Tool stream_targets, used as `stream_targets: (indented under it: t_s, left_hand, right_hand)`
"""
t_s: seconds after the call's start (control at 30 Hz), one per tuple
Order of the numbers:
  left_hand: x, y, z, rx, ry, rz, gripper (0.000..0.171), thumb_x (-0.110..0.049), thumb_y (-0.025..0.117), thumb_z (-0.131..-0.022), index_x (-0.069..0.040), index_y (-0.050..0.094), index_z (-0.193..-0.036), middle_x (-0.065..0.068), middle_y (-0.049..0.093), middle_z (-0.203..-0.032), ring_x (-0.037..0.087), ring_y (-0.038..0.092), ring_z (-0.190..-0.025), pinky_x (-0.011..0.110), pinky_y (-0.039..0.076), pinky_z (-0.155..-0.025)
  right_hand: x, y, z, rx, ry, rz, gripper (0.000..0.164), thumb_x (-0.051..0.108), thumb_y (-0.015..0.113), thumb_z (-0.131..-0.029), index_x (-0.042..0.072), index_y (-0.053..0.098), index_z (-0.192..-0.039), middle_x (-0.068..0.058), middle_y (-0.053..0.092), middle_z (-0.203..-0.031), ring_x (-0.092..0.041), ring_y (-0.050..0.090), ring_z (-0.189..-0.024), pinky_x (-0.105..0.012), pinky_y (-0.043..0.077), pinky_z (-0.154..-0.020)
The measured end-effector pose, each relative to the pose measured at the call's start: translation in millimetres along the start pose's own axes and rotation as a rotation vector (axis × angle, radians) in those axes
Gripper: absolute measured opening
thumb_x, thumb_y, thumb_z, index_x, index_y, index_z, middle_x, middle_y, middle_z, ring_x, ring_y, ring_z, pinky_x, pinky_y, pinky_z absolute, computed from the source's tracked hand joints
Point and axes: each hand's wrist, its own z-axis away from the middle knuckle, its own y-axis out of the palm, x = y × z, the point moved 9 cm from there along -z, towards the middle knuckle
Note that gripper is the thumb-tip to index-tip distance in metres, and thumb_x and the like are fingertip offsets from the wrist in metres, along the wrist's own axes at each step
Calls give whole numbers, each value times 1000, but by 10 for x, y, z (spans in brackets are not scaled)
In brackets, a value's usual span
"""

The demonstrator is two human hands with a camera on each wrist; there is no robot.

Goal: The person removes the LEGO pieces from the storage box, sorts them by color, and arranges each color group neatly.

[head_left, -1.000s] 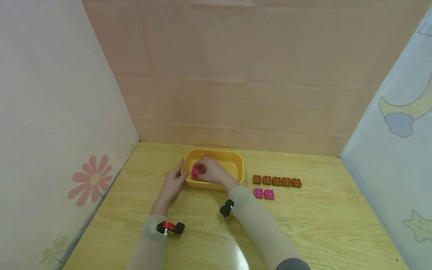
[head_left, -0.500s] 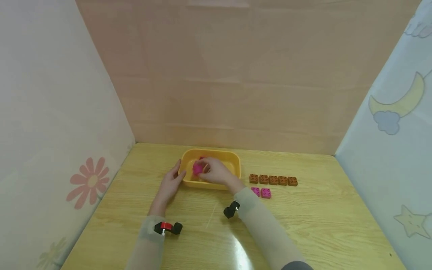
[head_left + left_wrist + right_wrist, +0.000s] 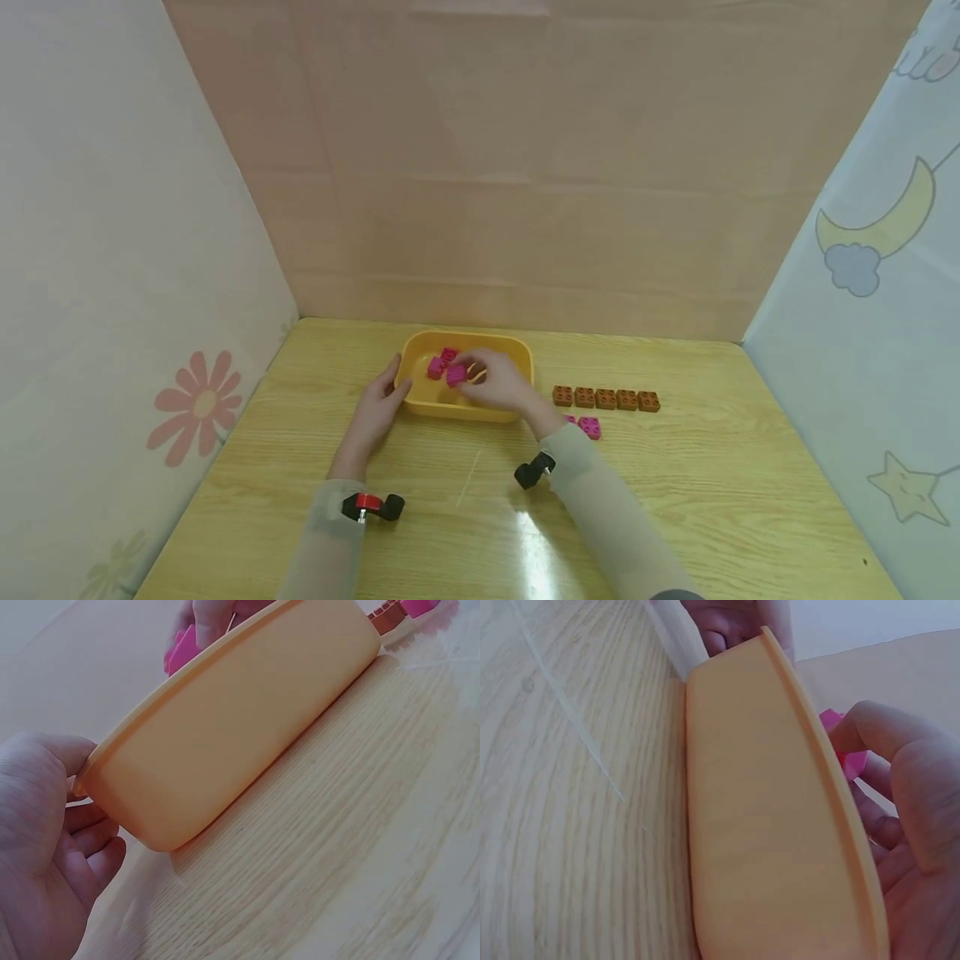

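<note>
A yellow plastic bin (image 3: pixel 465 411) stands on the wooden table. My left hand (image 3: pixel 378 407) grips its left end; in the left wrist view the thumb lies over the rim, with the fingers against the outer wall. Between thumb and fingers, my right hand (image 3: pixel 501 383) pinches a pink toy brick (image 3: pixel 456 376) inside the bin's outline. Left of that brick, two more pink bricks lie in the bin, one nearer (image 3: pixel 436 367) and one behind it (image 3: pixel 448 355). In the right wrist view the bin's wall (image 3: pixel 772 810) hides part of the held brick (image 3: pixel 855 763).
Right of the bin runs a row of several brown toy bricks (image 3: pixel 606 398). In front of them sit two pink bricks (image 3: pixel 590 427), one partly covered by my right forearm. A tan wall (image 3: pixel 480 208) rises behind the table, with printed walls on both sides.
My right hand has moved right within the bin, carrying a pink brick away from the left end. Two pink bricks there now show. My left hand keeps its grip on the bin.
</note>
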Motion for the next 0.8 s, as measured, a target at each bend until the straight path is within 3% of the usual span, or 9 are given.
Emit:
stream_targets:
  t_s: [0.1,0.4,0.67,0.8]
  left_hand:
    - [129,-8,-40,-14,18,-4,65,-22,56,-114,-2,25,-169,12,20,-176,31,18,-162,47,20,-131]
    - [130,-16,-29,-17,19,4,65,-23,55,-114,-4,26,-169,10,21,-176,29,17,-163,47,20,-131]
    - [136,1,-39,-13,14,12,65,-23,55,-114,-4,26,-169,9,21,-176,28,18,-163,46,20,-131]
    - [114,0,-40,-15,11,-8,65,-24,55,-114,-4,26,-169,10,21,-176,29,18,-162,47,21,-131]
  right_hand:
    - [7,-47,44,-10,2,-32,39,10,80,-91,12,73,-129,0,72,-111,-22,70,-102,-28,63,-85]
    - [-68,-216,194,-44,-2,-61,37,11,81,-92,11,73,-128,0,73,-113,-25,71,-105,-33,63,-89]
    - [-115,-384,377,-82,-29,-97,41,12,83,-93,9,73,-132,-3,75,-121,-25,70,-108,-50,62,-94]
    - [-173,-464,482,-118,-15,-126,43,12,83,-94,8,73,-135,-4,75,-123,-24,70,-109,-46,63,-94]
